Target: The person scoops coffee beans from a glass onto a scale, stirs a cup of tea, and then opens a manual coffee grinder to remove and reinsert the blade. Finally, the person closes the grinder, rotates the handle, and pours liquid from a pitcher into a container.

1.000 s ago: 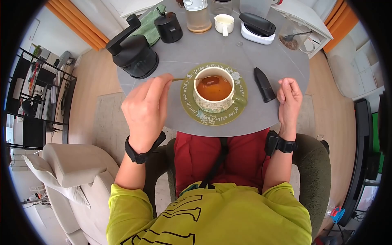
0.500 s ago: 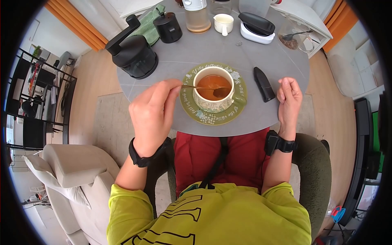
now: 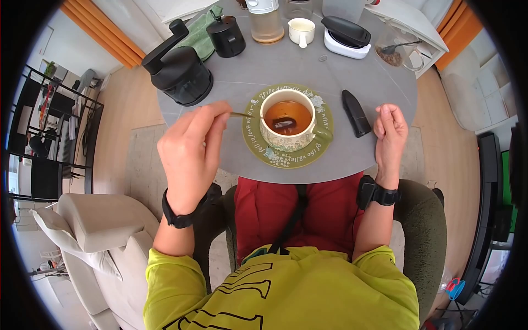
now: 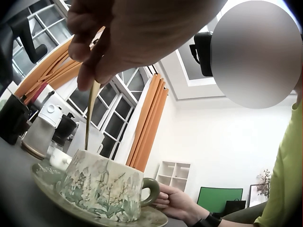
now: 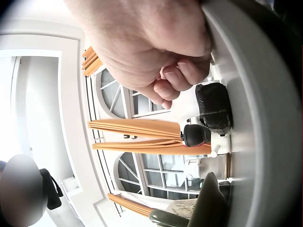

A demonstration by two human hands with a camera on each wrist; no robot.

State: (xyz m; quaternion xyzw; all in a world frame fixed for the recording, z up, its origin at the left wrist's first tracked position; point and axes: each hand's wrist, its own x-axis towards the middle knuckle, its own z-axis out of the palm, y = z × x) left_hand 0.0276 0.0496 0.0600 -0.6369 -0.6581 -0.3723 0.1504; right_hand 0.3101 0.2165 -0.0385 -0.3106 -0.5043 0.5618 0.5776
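Observation:
My left hand (image 3: pixel 192 137) pinches the thin handle of a gold-coloured spoon (image 4: pixel 90 113) between thumb and fingers, left of the cup. The spoon slopes over the rim, its bowl down in the amber-brown liquid (image 3: pixel 297 108). A cream cup (image 3: pixel 286 143) with a floral print and green handle holds the liquid. It stands on a green lettered saucer (image 3: pixel 251 137). My right hand (image 3: pixel 391 124) rests at the table edge, palm turned up, fingers loosely curled around nothing. Nearest to it lies a black tapered object (image 3: pixel 356 114), unidentified in kind.
A black grinder with a crank handle (image 3: pixel 184 77) stands left on the grey table (image 3: pixel 231 80). Behind are a black lidded pot (image 3: pixel 226 38), a small cream jug (image 3: pixel 301 34), a white-and-black device (image 3: pixel 346 41) and a glass jug (image 3: pixel 393 52) with a spoon inside.
The left hand moved right with the spoon, then back left. The spoon's bowl swept across the liquid and now sits toward the cup's near side. The right hand stayed still.

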